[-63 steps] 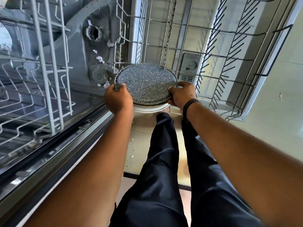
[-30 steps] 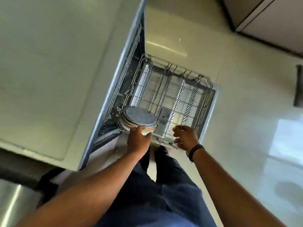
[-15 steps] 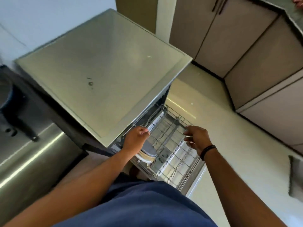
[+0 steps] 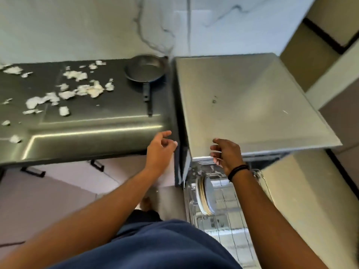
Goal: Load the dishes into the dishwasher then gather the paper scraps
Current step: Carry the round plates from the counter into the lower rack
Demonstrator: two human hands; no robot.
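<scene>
Left hand: the left hand (image 4: 160, 150) hangs with loosely curled fingers and holds nothing, just off the front edge of the dark steel desk (image 4: 93, 131), beside the dishwasher's left corner.
Right hand: the right hand (image 4: 226, 153), a black band at its wrist, is half curled and holds nothing, over the front edge of the grey square-topped dishwasher (image 4: 242, 105).
Dishes: a stack of round plates with a speckled grey face (image 4: 206, 195) stands on edge in the pulled-out wire rack (image 4: 229, 226), below the dishwasher's front edge, below the right hand and apart from it.
Paper scraps: torn white paper scraps (image 4: 77, 90) lie scattered over the desk, left of the dishwasher and well apart from both hands.
Pan: a small dark round frying pan (image 4: 144, 71) sits on the desk just left of the dishwasher's back corner, handle pointing toward the person.
</scene>
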